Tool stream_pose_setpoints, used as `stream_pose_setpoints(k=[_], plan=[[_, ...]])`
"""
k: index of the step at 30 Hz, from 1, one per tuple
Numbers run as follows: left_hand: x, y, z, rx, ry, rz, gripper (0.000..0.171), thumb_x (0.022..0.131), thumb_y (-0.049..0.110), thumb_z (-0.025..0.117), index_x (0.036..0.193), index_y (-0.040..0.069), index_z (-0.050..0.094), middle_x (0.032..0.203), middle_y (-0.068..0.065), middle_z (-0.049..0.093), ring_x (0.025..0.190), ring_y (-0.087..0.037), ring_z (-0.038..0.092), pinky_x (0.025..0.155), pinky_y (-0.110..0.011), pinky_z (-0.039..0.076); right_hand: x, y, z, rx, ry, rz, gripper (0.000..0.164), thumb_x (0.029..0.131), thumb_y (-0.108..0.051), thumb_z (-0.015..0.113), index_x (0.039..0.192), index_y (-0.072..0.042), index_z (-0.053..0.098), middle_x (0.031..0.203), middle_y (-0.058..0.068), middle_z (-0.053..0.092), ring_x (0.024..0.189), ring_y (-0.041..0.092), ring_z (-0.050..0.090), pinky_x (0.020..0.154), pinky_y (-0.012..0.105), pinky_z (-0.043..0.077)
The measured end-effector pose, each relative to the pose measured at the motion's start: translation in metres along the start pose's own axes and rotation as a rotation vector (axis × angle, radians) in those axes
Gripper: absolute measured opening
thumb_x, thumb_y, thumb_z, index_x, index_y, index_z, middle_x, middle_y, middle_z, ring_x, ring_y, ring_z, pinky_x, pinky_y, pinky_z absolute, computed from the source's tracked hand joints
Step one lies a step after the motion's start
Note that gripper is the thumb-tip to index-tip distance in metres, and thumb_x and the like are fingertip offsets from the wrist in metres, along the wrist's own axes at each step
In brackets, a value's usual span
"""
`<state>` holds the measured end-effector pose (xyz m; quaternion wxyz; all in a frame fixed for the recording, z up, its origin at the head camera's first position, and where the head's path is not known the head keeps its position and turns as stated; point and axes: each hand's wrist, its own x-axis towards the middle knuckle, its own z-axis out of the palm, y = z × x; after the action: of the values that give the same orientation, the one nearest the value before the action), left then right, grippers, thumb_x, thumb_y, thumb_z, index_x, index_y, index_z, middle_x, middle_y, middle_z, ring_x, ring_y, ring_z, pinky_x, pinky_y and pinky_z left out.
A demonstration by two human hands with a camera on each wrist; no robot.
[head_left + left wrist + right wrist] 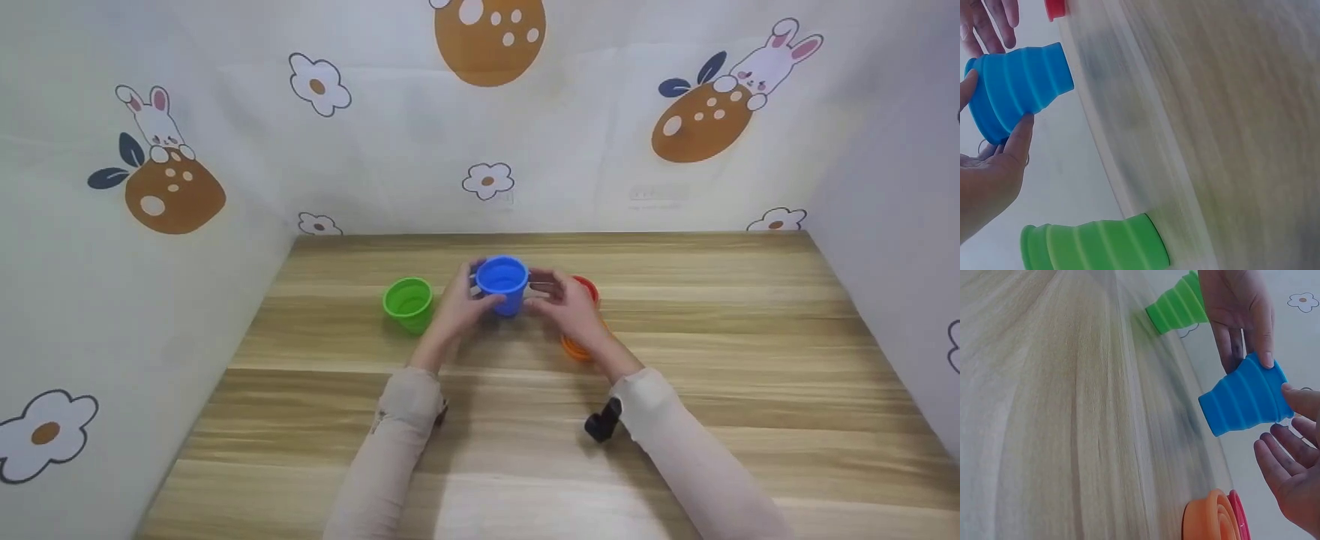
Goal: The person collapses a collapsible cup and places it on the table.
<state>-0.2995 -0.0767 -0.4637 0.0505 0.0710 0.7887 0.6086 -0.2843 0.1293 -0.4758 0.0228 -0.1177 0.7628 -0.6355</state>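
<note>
A blue collapsible cup point(502, 281) is held upright, its ribbed sides extended and its base above the table in the wrist views. My left hand point(457, 304) grips it from the left, thumb and fingers around its upper part. On the other side is my right hand point(570, 307); its thumb comes right at the rim while the fingers stay loosely spread beside the cup point(1247, 396). A green ribbed cup point(409, 304) stands on the table left of my left hand. Partly hidden behind my right hand and wrist are an orange collapsed cup point(577, 349) and a red one point(586, 289).
The wood-grain table point(480, 465) meets a patterned cloth wall point(405, 142) at the back, with further walls at both sides. Black wrist gear point(602, 421) shows below my right sleeve point(675, 427).
</note>
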Motion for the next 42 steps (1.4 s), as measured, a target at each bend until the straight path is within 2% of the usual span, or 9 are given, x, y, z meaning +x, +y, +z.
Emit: stream_pose_setpoints(k=[8, 15, 18, 24, 29, 33, 37, 42], plan=[[-0.005, 0.003, -0.002, 0.012, -0.047, 0.023, 0.070, 0.088, 0.011, 0.075, 0.148, 0.003, 0.038, 0.151, -0.019, 0.046, 0.141, -0.036, 0.045, 0.117, -0.048, 0.040, -0.003, -0.004, -0.002, -0.025, -0.007, -0.041, 0.057, 0.089, -0.006, 0.073, 0.140, 0.001, 0.049, 0.144, 0.020, 0.054, 0.133, 0.035, 0.054, 0.111, 0.045, 0.046], [-0.005, 0.002, -0.002, 0.026, -0.089, 0.061, 0.069, 0.088, 0.013, 0.076, 0.145, -0.003, 0.041, 0.146, -0.026, 0.050, 0.135, -0.041, 0.050, 0.115, -0.052, 0.041, -0.006, -0.002, -0.005, -0.061, -0.008, -0.099, 0.053, 0.089, -0.007, 0.073, 0.138, 0.000, 0.053, 0.142, 0.019, 0.056, 0.132, 0.036, 0.054, 0.109, 0.049, 0.047], [-0.006, 0.003, -0.001, 0.042, -0.104, 0.061, 0.068, 0.088, 0.016, 0.076, 0.144, -0.002, 0.042, 0.145, -0.025, 0.051, 0.134, -0.041, 0.051, 0.115, -0.052, 0.041, -0.008, -0.002, -0.007, -0.111, -0.006, -0.155, 0.048, 0.089, -0.008, 0.073, 0.134, -0.001, 0.057, 0.139, 0.019, 0.059, 0.131, 0.036, 0.055, 0.108, 0.052, 0.047], [-0.009, 0.004, 0.000, 0.100, -0.136, 0.058, 0.068, 0.088, 0.023, 0.077, 0.144, -0.001, 0.045, 0.145, -0.022, 0.052, 0.133, -0.038, 0.053, 0.114, -0.048, 0.044, -0.015, -0.002, -0.010, -0.281, 0.009, -0.282, 0.039, 0.088, -0.007, 0.074, 0.126, -0.004, 0.065, 0.136, 0.018, 0.060, 0.128, 0.035, 0.057, 0.107, 0.051, 0.049], [-0.011, 0.004, 0.002, 0.114, -0.165, 0.060, 0.067, 0.088, 0.026, 0.076, 0.143, 0.000, 0.047, 0.145, -0.020, 0.053, 0.132, -0.037, 0.055, 0.112, -0.045, 0.046, -0.020, -0.004, -0.014, -0.355, -0.001, -0.320, 0.031, 0.088, -0.006, 0.073, 0.119, -0.005, 0.068, 0.139, 0.022, 0.057, 0.125, 0.038, 0.058, 0.103, 0.054, 0.050], [-0.012, 0.004, 0.004, 0.086, -0.177, 0.066, 0.063, 0.089, 0.025, 0.075, 0.141, 0.000, 0.049, 0.144, -0.021, 0.054, 0.132, -0.036, 0.055, 0.112, -0.043, 0.046, -0.023, -0.006, -0.016, -0.397, -0.001, -0.342, 0.027, 0.089, -0.009, 0.073, 0.116, -0.006, 0.069, 0.138, 0.019, 0.058, 0.126, 0.036, 0.058, 0.103, 0.049, 0.052], [-0.014, 0.004, 0.007, 0.077, -0.184, 0.060, 0.062, 0.090, 0.025, 0.075, 0.141, 0.000, 0.050, 0.145, -0.020, 0.054, 0.132, -0.035, 0.055, 0.112, -0.042, 0.046, -0.026, -0.007, -0.019, -0.380, -0.002, -0.342, 0.024, 0.089, -0.009, 0.074, 0.113, -0.006, 0.070, 0.137, 0.016, 0.060, 0.125, 0.034, 0.059, 0.101, 0.046, 0.054], [-0.017, 0.007, 0.011, 0.066, -0.194, 0.055, 0.062, 0.090, 0.024, 0.074, 0.141, -0.001, 0.050, 0.145, -0.021, 0.053, 0.133, -0.035, 0.055, 0.112, -0.042, 0.047, -0.029, -0.008, -0.023, -0.313, -0.018, -0.313, 0.023, 0.088, -0.008, 0.074, 0.110, -0.005, 0.069, 0.139, 0.016, 0.058, 0.122, 0.034, 0.063, 0.098, 0.051, 0.054]])
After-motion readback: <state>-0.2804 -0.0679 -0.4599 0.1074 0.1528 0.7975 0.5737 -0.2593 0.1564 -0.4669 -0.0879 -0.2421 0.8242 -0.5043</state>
